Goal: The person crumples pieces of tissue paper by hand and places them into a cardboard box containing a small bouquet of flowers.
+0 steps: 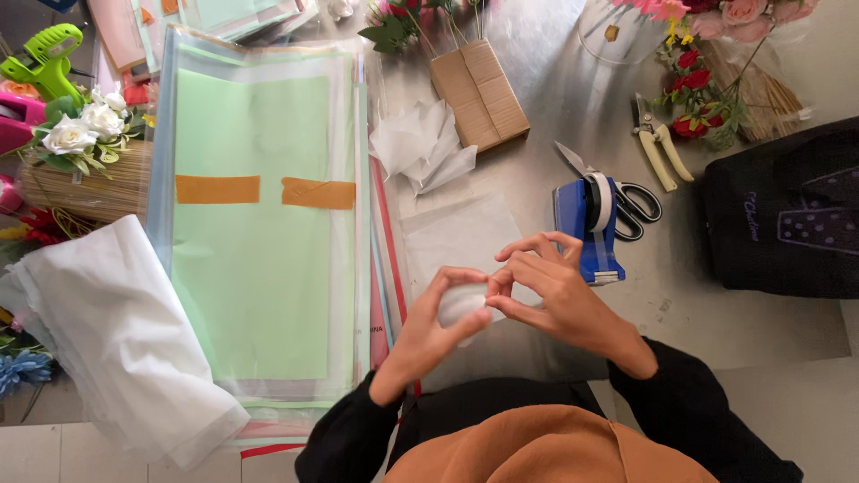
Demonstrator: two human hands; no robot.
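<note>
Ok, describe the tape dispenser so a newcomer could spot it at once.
On the grey table, look just beyond the right hand. The tape dispenser stands there, beside black-handled scissors. It is the only bright blue thing nearby.

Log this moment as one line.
left hand: gripping white wad | right hand: pinching wad's edge | nearby: blue tape dispenser, scissors, green paper stack
</note>
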